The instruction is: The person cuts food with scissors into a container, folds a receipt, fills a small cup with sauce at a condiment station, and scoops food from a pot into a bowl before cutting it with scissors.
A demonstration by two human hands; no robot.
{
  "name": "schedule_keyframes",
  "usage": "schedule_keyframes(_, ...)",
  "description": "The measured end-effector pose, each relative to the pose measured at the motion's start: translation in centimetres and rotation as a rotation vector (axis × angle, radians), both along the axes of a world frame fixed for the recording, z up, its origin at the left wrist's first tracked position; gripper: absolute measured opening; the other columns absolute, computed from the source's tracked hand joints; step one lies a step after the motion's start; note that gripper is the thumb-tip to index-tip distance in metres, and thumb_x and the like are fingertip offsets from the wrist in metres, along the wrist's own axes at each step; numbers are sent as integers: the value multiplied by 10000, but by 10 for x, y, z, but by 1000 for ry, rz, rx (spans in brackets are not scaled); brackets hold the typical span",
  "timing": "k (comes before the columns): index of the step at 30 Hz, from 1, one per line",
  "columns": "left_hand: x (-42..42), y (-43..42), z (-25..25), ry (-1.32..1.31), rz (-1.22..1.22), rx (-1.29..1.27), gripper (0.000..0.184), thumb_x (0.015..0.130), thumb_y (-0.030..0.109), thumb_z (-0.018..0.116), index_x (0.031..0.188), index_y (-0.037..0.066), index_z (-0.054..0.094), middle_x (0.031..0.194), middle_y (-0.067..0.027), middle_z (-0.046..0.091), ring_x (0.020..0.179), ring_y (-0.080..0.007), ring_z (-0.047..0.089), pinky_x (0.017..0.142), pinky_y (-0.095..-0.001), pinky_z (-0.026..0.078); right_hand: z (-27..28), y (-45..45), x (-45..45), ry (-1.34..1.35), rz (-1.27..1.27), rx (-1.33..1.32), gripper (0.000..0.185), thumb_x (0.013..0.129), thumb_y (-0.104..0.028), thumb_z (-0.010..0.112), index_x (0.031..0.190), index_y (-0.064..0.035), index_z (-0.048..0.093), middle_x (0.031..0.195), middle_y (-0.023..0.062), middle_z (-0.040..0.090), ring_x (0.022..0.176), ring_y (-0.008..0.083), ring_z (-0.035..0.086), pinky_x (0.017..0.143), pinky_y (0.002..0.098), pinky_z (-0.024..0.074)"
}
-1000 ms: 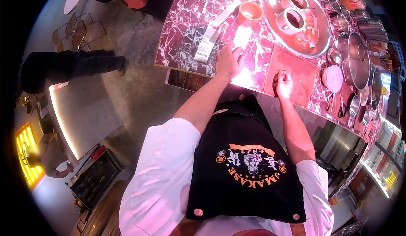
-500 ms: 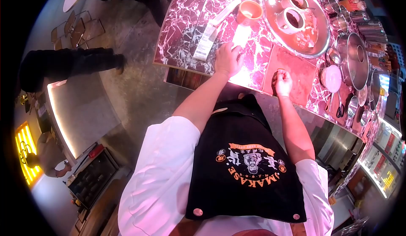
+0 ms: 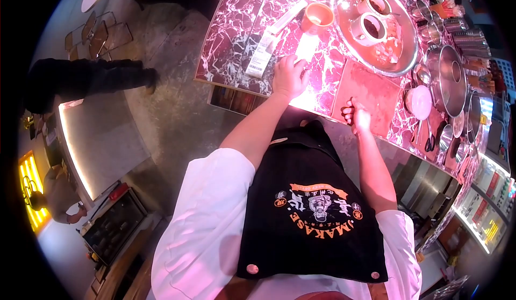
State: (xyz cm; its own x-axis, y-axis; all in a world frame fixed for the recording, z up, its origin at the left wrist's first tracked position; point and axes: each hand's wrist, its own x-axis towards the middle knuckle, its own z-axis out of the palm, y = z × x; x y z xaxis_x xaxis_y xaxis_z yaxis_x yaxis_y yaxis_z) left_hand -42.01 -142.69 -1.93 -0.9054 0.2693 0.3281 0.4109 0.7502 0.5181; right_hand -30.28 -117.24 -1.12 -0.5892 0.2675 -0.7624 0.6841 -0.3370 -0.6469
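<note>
Paper slip point(image 3: 262, 58) lies on the marble counter point(image 3: 228, 58), just beyond and to the left of the left hand point(image 3: 290, 78). Its long axis slants: the near end, with a barcode, points toward the person and slightly left, while the far end points away and to the right, toward the orange cup point(image 3: 317, 18). That cup stands upright, beyond the left hand and a little to its right.

The left hand rests palm down, its bent fingers slightly apart, near the slip. The right hand point(image 3: 358, 115) is over the near part of a reddish mat point(image 3: 374, 93), its fingers curled inward and pointing left; whether they are closed on anything, I cannot tell.

Beyond the right hand sits a wide metal basin point(image 3: 342, 26), with two round containers point(image 3: 369, 28) of dark contents in it. To the right of that hand are a round pinkish dish point(image 3: 418, 102) and, nearer the person, scissors point(image 3: 430, 141).
</note>
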Motion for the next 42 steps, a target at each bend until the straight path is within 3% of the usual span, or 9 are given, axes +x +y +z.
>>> schedule_keyframes(5, 0, 1, 1, -46, -4, -46, 383, 775, 259, 683, 1127, 116, 636, 1144, -121, 510, 1136, -301, 480, 963, -465, 378, -3, -4, -1, 5, -44, 34, 285, 979, -315, 502, 832, -81, 570, 603, 75, 605, 409, 113, 460, 371, 252, 327)
schedule_keyframes(10, 1, 2, 0, -37, 5, -47, 387, 775, 262, 682, 1132, 118, 635, 1154, -122, 510, 1153, -303, 471, 967, -467, 373, -4, -16, 1, 70, -93, 184, 255, 982, -275, 500, 814, -89, 543, 538, 62, 549, 372, 111, 407, 348, 261, 282)
schedule_keyframes(14, 0, 2, -2, -68, 0, -36, 365, 800, 293, 672, 1130, 138, 651, 1207, -119, 503, 1188, -307, 436, 996, -456, 329, -5, -21, 5, 117, -114, 222, 269, 988, -305, 510, 824, -94, 546, 536, 57, 554, 377, 113, 438, 343, 254, 298)
schedule_keyframes(21, 1, 0, 5, -43, -19, -46, 360, 784, 282, 678, 1119, 152, 660, 1186, -115, 521, 1172, -300, 448, 984, -455, 344, -10, -27, 12, 202, -123, 315, 133, 981, -193, 540, 917, -77, 527, 582, 62, 577, 397, 111, 475, 356, 253, 372)
schedule_keyframes(30, 0, 0, 9, 72, -32, 37, 321, 772, 278, 684, 1052, 120, 669, 1065, -121, 570, 1044, -297, 522, 884, -454, 421, -12, -28, 15, 280, -111, 312, 93, 976, -132, 523, 914, -75, 485, 574, 53, 520, 403, 128, 476, 353, 264, 367)
schedule_keyframes(33, 3, 0, -7, 134, -12, 58, 338, 757, 285, 686, 1034, 91, 678, 1097, -161, 568, 1022, -348, 521, 879, -475, 423, -45, -14, 22, 570, -69, 238, 160, 995, -121, 489, 857, -74, 423, 557, 56, 473, 400, 151, 479, 340, 281, 367)
schedule_keyframes(38, 3, 1, 3, 140, -15, 84, 355, 749, 278, 709, 1061, 114, 673, 1146, -160, 562, 1055, -336, 526, 896, -474, 421, -33, -15, 19, 322, -92, 209, 72, 985, -114, 496, 953, -96, 435, 548, 55, 502, 379, 132, 462, 331, 274, 360)
schedule_keyframes(40, 1, 2, -4, 145, -14, 59, 356, 761, 278, 706, 1076, 116, 672, 1157, -166, 559, 1062, -347, 527, 902, -467, 425, -43, -13, 23, 479, -55, 177, 98, 993, -158, 499, 954, -90, 440, 568, 67, 520, 376, 139, 454, 339, 270, 359)
schedule_keyframes(42, 1, 2, -7, 54, -35, -50, 379, 776, 302, 706, 1103, 117, 663, 1164, -173, 554, 1068, -356, 534, 908, -457, 436, -47, -12, 26, 456, -71, 130, 95, 994, -167, 502, 969, -112, 428, 584, 63, 497, 403, 141, 456, 341, 273, 352)
